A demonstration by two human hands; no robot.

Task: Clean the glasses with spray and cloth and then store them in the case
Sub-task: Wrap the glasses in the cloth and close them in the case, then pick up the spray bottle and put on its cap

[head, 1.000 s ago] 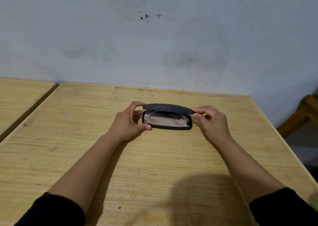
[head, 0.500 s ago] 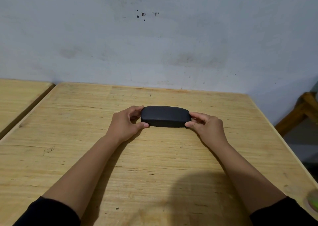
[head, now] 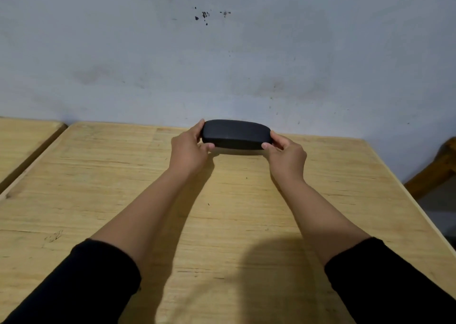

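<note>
Both ends of the black, oval, matte-textured glasses case (head: pixel 235 134) are in my grip, and its lid is down, so nothing of the inside shows. It sits far out over the pale wooden plank table (head: pixel 98 188), close to the far edge; a dark shadow lies on the boards right beneath it, but I cannot tell whether it touches the wood or hangs just above it. My left hand (head: pixel 188 148) clamps the left end, fingers curled over the top and thumb tucked under the near edge. My right hand (head: pixel 286 152) pinches the right end the same way, thumb near and fingers behind. My arms stretch forward, well apart, black sleeves (head: pixel 81 284) pushed up at the near edge. Beyond the table stands a scuffed pale blue-grey wall (head: pixel 320 52) with a few dark specks. Left of my table is a second wooden table (head: pixel 22 138), and at the far right a brown wooden piece of furniture (head: pixel 436 166) shows.
</note>
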